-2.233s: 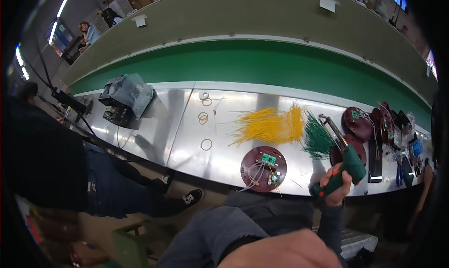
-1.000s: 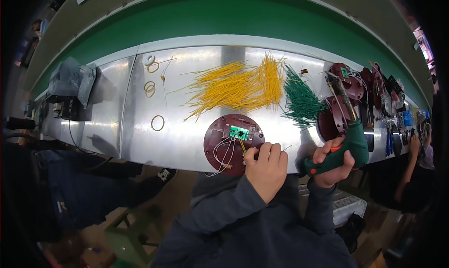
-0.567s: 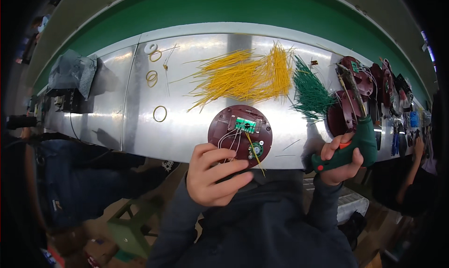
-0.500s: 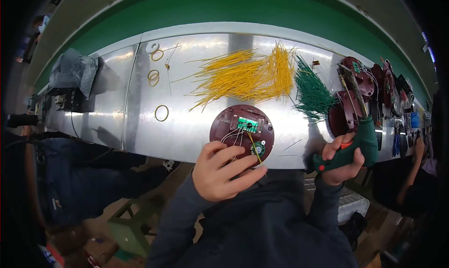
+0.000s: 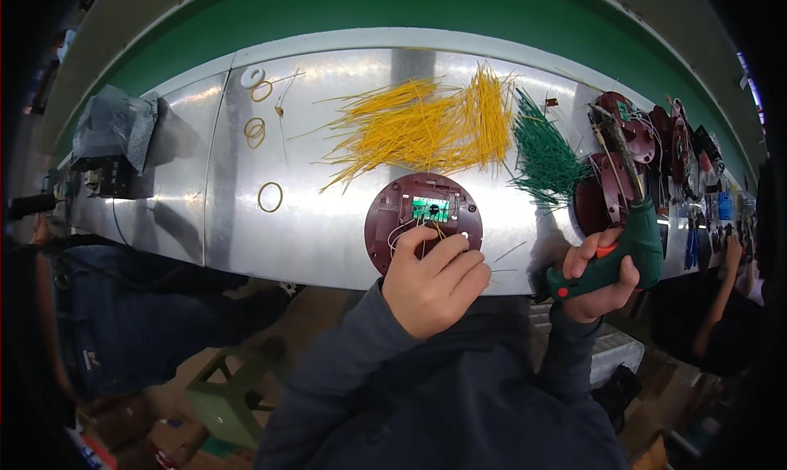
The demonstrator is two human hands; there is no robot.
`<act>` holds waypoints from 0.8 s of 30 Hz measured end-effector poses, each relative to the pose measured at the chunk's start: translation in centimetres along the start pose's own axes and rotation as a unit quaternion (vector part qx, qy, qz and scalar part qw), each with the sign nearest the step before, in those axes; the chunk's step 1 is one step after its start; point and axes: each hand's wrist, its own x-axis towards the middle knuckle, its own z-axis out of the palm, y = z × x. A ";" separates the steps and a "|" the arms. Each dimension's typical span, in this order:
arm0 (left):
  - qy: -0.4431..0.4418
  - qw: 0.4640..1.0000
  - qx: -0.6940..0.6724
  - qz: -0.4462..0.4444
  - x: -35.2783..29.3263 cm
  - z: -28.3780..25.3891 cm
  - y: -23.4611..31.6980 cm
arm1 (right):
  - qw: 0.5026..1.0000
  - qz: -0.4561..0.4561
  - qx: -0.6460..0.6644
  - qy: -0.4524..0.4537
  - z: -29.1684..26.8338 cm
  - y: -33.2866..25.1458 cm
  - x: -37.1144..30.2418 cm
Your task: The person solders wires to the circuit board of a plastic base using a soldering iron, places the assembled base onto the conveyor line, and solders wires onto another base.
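— Where do we stand? Our left hand (image 5: 433, 281) lies over the near edge of the dark red round housing (image 5: 422, 216), fingers curled and pressing down on the thin wires by the small green circuit board (image 5: 431, 208). Whether the fingertips actually pinch a wire, we cannot tell; they are hidden under the knuckles.

— And our right hand (image 5: 602, 273) is wrapped tight around the green soldering gun (image 5: 627, 224), off to the right of the housing, its long tip pointing up and away over the other dark red housings (image 5: 623, 154).

— The housing sits close to the front edge of the metal table (image 5: 328, 191). We think a push from the left hand could slide it toward that edge, since nothing else seems to hold it.

— The tip worries us more (it looks hot-work kit, though we cannot see whether it is on). Swinging it across could brush our own left fingers, because they cover the very spot beside the board.

— The loose wires are a risk too. The yellow wire pile (image 5: 426, 126) and green wire pile (image 5: 545, 154) lie just behind; a sleeve could drag strands onto the board.

— And pressing hard on those fine leads might bend or pull them loose.
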 end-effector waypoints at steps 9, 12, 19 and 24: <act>0.123 0.973 0.001 -0.193 -1.8 -0.2 0.6 | 1.000 0.008 0.009 -0.018 -0.1 0.0 0.1; 0.125 0.968 0.002 -0.219 -2.5 -0.1 0.8 | 0.999 0.017 -0.002 -0.038 -0.1 -0.1 0.1; 0.118 0.969 -0.019 -0.218 -2.8 0.2 0.2 | 0.983 0.134 -0.090 -0.093 -0.1 -3.2 -2.8; 0.139 0.964 -0.028 -0.226 -3.0 0.4 -0.1 | 0.942 0.196 -0.239 -0.131 -0.5 -7.4 -5.3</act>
